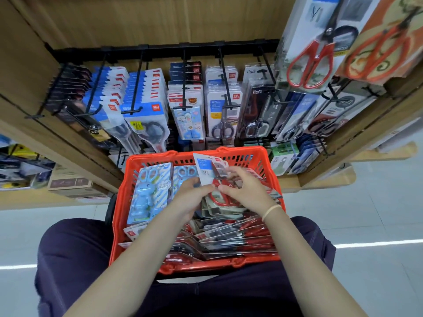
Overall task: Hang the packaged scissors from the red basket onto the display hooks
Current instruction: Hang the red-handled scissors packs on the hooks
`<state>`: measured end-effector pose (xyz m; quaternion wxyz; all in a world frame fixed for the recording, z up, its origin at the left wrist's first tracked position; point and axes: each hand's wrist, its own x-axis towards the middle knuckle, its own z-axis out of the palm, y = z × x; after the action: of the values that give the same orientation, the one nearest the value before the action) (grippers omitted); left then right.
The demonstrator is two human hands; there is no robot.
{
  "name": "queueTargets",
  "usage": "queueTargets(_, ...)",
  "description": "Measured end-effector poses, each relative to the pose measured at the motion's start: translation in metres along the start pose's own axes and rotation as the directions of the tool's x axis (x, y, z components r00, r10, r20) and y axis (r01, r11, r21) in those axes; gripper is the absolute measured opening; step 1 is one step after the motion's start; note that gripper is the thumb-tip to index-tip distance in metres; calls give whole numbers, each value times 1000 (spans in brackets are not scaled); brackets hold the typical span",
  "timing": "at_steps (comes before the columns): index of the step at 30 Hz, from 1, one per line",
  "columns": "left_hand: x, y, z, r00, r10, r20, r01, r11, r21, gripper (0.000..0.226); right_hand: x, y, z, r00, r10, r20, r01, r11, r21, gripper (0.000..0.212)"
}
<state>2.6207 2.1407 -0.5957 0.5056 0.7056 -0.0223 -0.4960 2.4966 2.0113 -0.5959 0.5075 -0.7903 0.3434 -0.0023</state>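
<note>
Two hands grasp one red-handled scissors pack (209,173) over the red basket (272,161): left hand (191,197) pinches its 7 o'clock edge, right hand (243,188) its 4 o'clock side. Display hooks (183,88) crowd 12 o'clock; pale floor (377,213) opens at 3 o'clock.

The person's arms are bare from the wrists up to the bottom edge of the picture — no sleeves show anywhere. The left hand (191,197) has no ring, watch or band. Just behind the right hand (246,191), the wrist wears one thin pale band (271,212) — smooth and plain, like an elastic loop. The legs are covered by dark navy trousers (75,255) of matte cloth with soft folds.
</note>
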Motion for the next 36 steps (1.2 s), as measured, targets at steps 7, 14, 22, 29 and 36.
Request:
queueTargets(7,-20,-12,-17,996,61,62,-52,989,-138,35,-6,-10,3,999,7,-38,-1,986,165,48)
queueTargets(14,-17,2,-6,980,112,163,-88,984,-152,49,-17,-10,-13,1000,-13,-28,19,972,233,46)
queueTargets(22,4,14,11,977,133,168,-140,990,32,47,-26,47,-65,977,145,-157,-144,989,18,43)
queueTargets(29,4,7,-3,989,92,115,-105,988,115,52,-24,66,-42,990,101,-98,-118,976,-182,50)
queueTargets(36,-2,0,-32,992,122,21,-124,988,98,49,-16,54,-44,996,80,-30,-82,994,-71,26)
